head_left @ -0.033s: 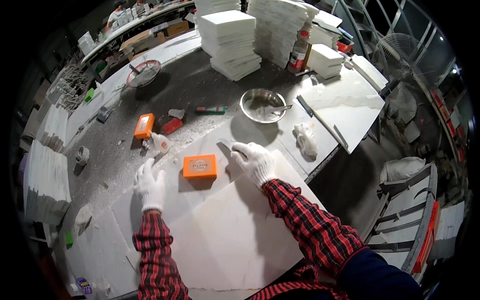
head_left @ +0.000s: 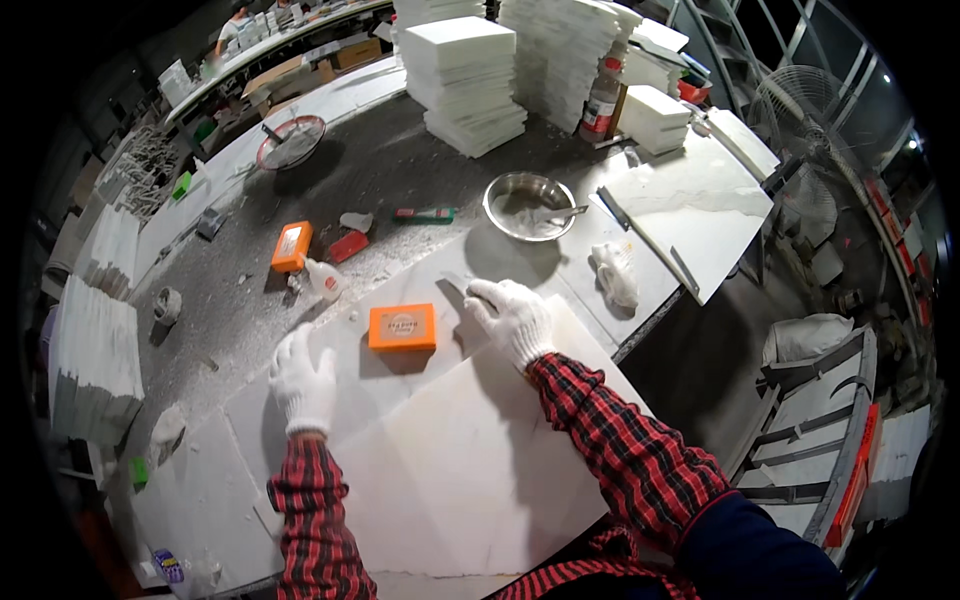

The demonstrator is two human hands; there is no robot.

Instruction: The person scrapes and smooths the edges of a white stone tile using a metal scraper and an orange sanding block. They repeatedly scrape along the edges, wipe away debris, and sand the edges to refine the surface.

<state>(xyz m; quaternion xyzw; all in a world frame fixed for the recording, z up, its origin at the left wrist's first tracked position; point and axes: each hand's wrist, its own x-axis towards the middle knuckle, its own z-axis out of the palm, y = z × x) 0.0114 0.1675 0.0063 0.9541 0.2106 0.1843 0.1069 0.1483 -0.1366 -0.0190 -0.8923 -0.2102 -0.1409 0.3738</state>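
Note:
Both my hands wear white knit gloves. My left hand (head_left: 304,382) is open, thumb apart from the fingers, over the pale slab surface left of an orange block (head_left: 402,328); it holds nothing. My right hand (head_left: 512,322) is closed on a thin metal scraper blade (head_left: 456,284), whose tip points up and left; its handle is hidden in the glove. Under my forearms lies a large white marble slab (head_left: 450,450). Just beyond the right hand stands a steel bowl (head_left: 529,236) with pale paste and a spatula in it.
A second orange block (head_left: 291,247), a small white squeeze bottle (head_left: 323,281) and a red block (head_left: 348,246) lie on the dusty table. Tile stacks (head_left: 465,90) rise at the back. A crumpled white glove (head_left: 615,275) and long metal bar (head_left: 650,245) lie right.
My left hand has drawn slightly nearer to me. The view has shifted a little; the right hand keeps its grip on the blade.

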